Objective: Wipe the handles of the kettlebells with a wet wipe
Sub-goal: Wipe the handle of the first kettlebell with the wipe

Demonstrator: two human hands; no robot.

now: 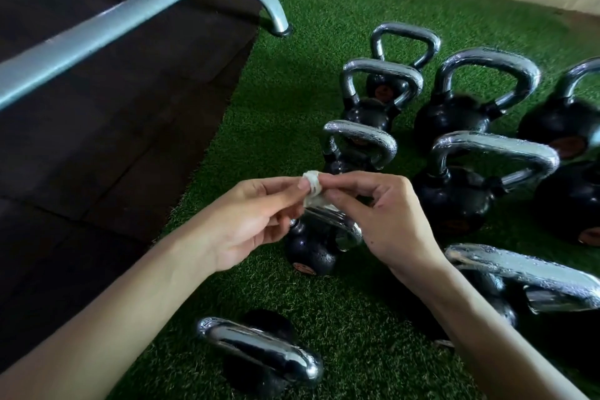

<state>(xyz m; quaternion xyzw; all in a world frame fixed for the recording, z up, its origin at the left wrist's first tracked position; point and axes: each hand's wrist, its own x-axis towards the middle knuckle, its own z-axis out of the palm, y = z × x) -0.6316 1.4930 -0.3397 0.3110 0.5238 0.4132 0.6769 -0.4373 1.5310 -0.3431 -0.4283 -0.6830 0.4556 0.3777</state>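
Left grip (253,221): thumb and fingertips pinched a small, bunched white wet wipe (311,188). Right grip (380,214): thumb and forefinger pinched the same wipe from the opposite side, the other fingers loosely curled. The wipe was held up between the two grips. I could not tell whether its lower edge touched the handle beneath.

Directly below the grips, a small black kettlebell (310,252) stood upright on green artificial turf (292,81). Its chrome handle (345,232) was partly hidden behind both grips.

Just beyond the grips stood a second small kettlebell (360,143), with two more lined up behind it. Right of the right grip stood a larger kettlebell (454,198), its handle beaded with droplets, with further large ones past it.

Nearer the person than the left grip was a kettlebell with a glossy handle (259,349). Under the right forearm was a big droplet-covered handle (526,273).

Left of the left grip, dark rubber flooring (113,140) met the turf edge. A grey metal machine frame (97,29) stood across it, well apart from the grips.
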